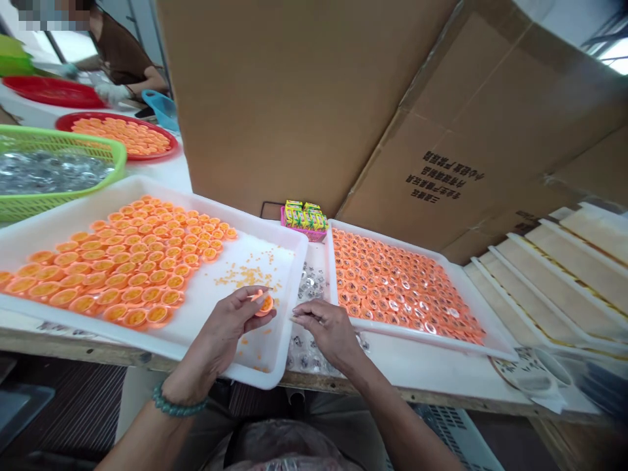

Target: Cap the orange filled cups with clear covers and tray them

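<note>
My left hand (234, 322) pinches a small orange cup (265, 304) over the bare right part of a white tray (275, 252). That tray holds rows of filled orange cups (125, 261) on its left side and loose yellow bits (248, 275) in the middle. My right hand (324, 325) is curled, fingertips together, over a pile of small clear lids (308, 288) lying between the trays; whether it holds one I cannot tell. A second white tray (490, 340) on the right is packed with lidded orange cups (402, 288).
Large cardboard boxes (314, 98) stand behind the trays. A pink basket of small packets (305, 219) sits at their foot. A green basket (59, 140) with clear lids, red trays (118, 134) and another person (120, 55) are at far left. Stacked white trays (564, 275) lie right.
</note>
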A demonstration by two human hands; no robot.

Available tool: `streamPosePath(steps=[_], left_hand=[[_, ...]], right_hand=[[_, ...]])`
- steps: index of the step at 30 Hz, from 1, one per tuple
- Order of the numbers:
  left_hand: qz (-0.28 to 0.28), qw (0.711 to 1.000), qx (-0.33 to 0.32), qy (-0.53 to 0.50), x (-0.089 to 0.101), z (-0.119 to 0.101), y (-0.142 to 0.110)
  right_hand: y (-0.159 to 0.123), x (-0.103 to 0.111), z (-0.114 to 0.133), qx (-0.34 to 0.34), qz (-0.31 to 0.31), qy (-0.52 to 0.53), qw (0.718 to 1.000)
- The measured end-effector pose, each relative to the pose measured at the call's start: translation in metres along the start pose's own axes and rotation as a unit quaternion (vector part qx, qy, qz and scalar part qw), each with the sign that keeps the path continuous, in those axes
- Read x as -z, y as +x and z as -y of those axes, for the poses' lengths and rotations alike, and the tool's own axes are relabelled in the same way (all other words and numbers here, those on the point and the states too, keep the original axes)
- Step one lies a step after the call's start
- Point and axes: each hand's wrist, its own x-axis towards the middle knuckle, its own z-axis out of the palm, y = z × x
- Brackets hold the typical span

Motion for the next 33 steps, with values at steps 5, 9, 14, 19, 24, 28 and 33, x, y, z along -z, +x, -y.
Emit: streamPosePath(steps=[5,9,14,19,24,28,33], left_hand=[[0.003,1.0,-0.017,-0.009,0.003,0.0,0.0],[-0.002,1.0,-0.024,-0.016,0.003,0.001,0.0],[-0.002,1.0,-0.021,0.003,0.001,0.002,-0.001],[0.032,0.997,-0.05,0.047,0.0,0.005,-0.001],[0.026,0.996,-0.058,0.065,0.0,0.007,-0.001],[0.029,0.996,-0.056,0.058,-0.001,0.006,-0.002],[0.029,0.998,-0.053,0.03,0.0,0.004,-0.005]], right_hand=[[0.021,-0.003,0.018,0.054,0.067,-0.011,0.996],[0.035,-0.001,0.018,-0.026,0.063,0.093,0.993],[0.049,0.0,0.016,-0.054,0.139,0.228,0.962],[0.056,-0.008,0.017,-0.063,0.149,0.219,0.962],[0.058,-0.014,0.018,-0.057,0.137,0.222,0.964],[0.06,-0.011,0.022,-0.061,0.137,0.227,0.962],[0.06,-0.012,0.027,-0.069,0.146,0.225,0.961]])
